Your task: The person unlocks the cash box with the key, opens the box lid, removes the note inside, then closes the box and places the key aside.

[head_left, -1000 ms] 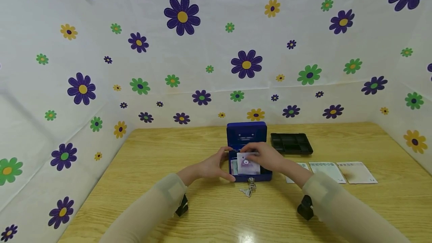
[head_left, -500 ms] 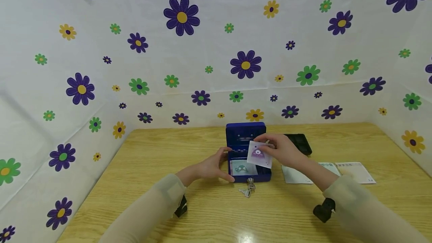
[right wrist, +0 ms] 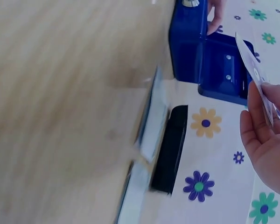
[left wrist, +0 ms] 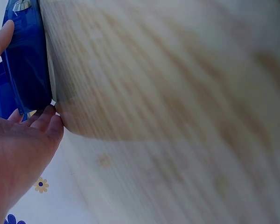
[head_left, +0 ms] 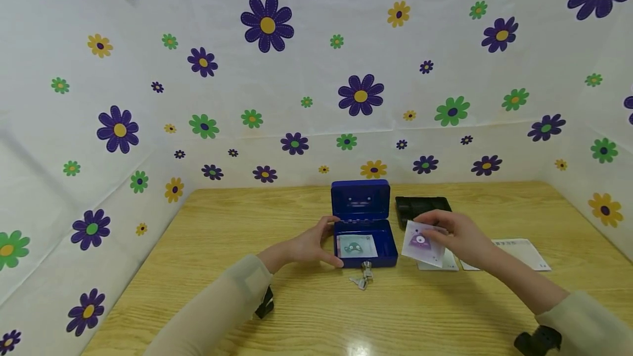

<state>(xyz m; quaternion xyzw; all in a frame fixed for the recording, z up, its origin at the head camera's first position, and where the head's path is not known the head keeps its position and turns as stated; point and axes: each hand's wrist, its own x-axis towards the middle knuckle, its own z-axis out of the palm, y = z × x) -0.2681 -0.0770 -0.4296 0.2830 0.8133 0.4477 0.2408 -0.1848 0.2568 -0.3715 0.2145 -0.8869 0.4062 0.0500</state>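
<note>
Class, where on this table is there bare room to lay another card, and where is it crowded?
Bare wood lies left of the blue box and along the near edge. Crowded: right of the box, with the black tray and the cards.

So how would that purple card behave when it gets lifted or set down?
The purple card probably weighs little: the right hand pinches it by one edge. It looks thin yet fairly stiff, staying flat without drooping. Laid flat on the table, it may be awkward to lift again.
</note>
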